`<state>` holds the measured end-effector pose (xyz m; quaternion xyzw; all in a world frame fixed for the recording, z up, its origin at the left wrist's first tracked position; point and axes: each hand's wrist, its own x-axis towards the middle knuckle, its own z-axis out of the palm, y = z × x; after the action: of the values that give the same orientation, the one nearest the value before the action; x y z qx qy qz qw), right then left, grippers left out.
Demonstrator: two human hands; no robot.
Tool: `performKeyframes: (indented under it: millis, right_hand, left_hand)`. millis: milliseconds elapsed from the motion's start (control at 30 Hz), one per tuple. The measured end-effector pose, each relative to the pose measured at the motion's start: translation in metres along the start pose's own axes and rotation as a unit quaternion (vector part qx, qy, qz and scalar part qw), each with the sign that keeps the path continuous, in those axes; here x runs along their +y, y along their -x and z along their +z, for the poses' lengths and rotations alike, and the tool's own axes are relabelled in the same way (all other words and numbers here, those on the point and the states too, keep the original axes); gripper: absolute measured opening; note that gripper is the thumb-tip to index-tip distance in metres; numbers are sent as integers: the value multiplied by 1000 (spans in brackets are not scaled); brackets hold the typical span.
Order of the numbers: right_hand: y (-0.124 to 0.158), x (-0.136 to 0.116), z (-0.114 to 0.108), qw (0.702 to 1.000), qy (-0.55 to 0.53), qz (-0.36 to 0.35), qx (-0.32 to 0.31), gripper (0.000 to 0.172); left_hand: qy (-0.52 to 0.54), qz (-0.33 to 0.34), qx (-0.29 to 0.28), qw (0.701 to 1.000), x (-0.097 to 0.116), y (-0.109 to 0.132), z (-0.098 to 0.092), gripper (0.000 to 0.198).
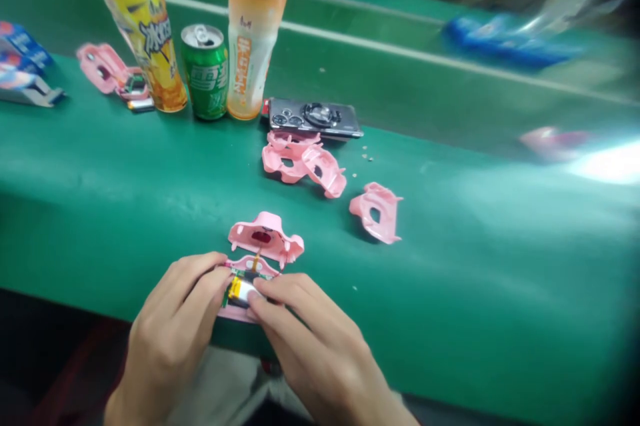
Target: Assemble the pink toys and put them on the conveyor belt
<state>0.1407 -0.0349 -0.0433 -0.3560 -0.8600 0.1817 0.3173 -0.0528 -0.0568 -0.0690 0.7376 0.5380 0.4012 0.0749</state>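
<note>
A pink plastic housing with a green circuit board inside rests near the table's front edge. A small battery, white with yellow tape, lies over the board. My left hand grips the housing's left side, its fingers bent together at the rim. On the right, my right hand has its thumb and fingers closed on the battery's end; the fingers hide part of the board. Just behind stands a matching pink shell half with a dark red opening, joined to the housing by a thin orange ribbon cable.
More pink shell pieces and a single pink shell lie farther back. Behind them are a phone, an orange drink bottle, a green can and a yellow bottle. An opened pink device sits at left.
</note>
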Motion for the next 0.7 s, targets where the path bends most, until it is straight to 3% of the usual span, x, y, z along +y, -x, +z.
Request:
performKeyframes:
  millis: [233,333,500,600,700]
  right_hand:
    - [-9,-5,-6,995,80,-16,-50,34]
    - [-9,-8,-7,993,112,-32,-33,39]
    - [3,-9,3,986,169,-8,11,26]
    - [13,-8,14,985,171,20,16,32]
    - [17,-7,23,979,177,64,79,27]
  left_hand:
    - [-28,55,-12,998,-3,-4,0,18]
    - [-16,67,-43,997,-8,-1,-5,22]
    - [-2,118,-148,982,-18,2,-19,39]
    - [6,151,-146,978,-20,0,-23,32]
    - [12,143,-144,979,-17,-2,-23,31]
